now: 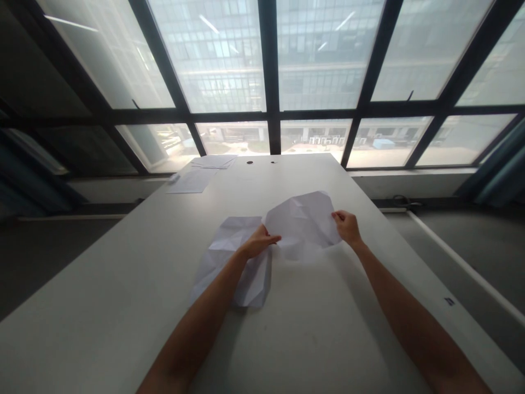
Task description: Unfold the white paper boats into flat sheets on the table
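Observation:
A creased white sheet of paper (303, 224) is held up above the table between my two hands. My left hand (260, 241) pinches its left edge, thumb on top. At the opposite edge, my right hand (346, 225) grips the sheet between thumb and fingers. Beneath my left hand and forearm lies another crumpled sheet of paper (252, 279) with fold lines across it; my forearm hides part of it.
The long white table (287, 339) reaches toward a row of windows. Several flat sheets of paper (192, 180) lie at its far left. Two small round holes (250, 162) sit near the far edge. A small dark label (449, 301) is at the right edge.

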{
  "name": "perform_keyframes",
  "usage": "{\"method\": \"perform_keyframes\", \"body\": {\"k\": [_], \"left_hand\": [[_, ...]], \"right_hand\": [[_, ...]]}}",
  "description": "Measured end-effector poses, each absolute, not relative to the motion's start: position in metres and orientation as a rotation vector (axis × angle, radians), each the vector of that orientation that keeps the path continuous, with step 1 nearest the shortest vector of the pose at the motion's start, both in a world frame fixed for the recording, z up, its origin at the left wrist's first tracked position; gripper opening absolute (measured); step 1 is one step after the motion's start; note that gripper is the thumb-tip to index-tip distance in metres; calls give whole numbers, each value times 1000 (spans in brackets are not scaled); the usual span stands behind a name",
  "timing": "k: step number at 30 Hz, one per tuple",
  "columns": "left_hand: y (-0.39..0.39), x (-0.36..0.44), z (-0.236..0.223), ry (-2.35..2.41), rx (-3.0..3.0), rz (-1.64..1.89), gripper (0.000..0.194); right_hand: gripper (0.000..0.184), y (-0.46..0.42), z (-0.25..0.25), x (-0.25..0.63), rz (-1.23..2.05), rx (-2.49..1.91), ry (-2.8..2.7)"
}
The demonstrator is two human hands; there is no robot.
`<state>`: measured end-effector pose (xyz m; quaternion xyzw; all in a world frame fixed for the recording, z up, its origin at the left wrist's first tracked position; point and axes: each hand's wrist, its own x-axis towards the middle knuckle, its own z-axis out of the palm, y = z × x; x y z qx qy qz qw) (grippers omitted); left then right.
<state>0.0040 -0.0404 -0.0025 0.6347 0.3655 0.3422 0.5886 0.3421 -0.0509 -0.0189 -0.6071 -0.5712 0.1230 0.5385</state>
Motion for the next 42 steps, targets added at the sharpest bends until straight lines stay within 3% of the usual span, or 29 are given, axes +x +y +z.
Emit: {"method": "perform_keyframes", "body": {"k": [5,9,11,14,16,23,31,37,40,42], "left_hand": [[-41,-3,4,705,1414,664,56],[-43,0,-2,692,1395,589,56],[-43,3,-8,744,1357,597,58],[-43,7,-12,779,1226,631,63],[-41,8,-13,756,1132,647,58],[-30,-7,-22,851,962,798,34],[-45,-48,-7,901,886,836,31],[-18,-6,54,856,1511,553,39],[-10,42,43,1028,2105,470,31],[-18,67,18,1051,2497,382,37]], "right_hand": [[30,-42,-16,376,600,-1472,-1377],[19,-36,-13,399,604,-1572,-1496],[14,-38,-10,395,412,-1695,-1547],[23,-49,-5,359,-115,-1848,-1455],[27,-62,-5,320,-284,-1877,-1464],[46,-94,-30,230,-26,-2119,-1869],[49,-94,-31,272,129,-1620,-2345],[53,-92,-19,283,350,-1443,-2482],[48,-86,-12,278,465,-1423,-2488],[41,-81,-13,269,478,-1497,-2380]]}}
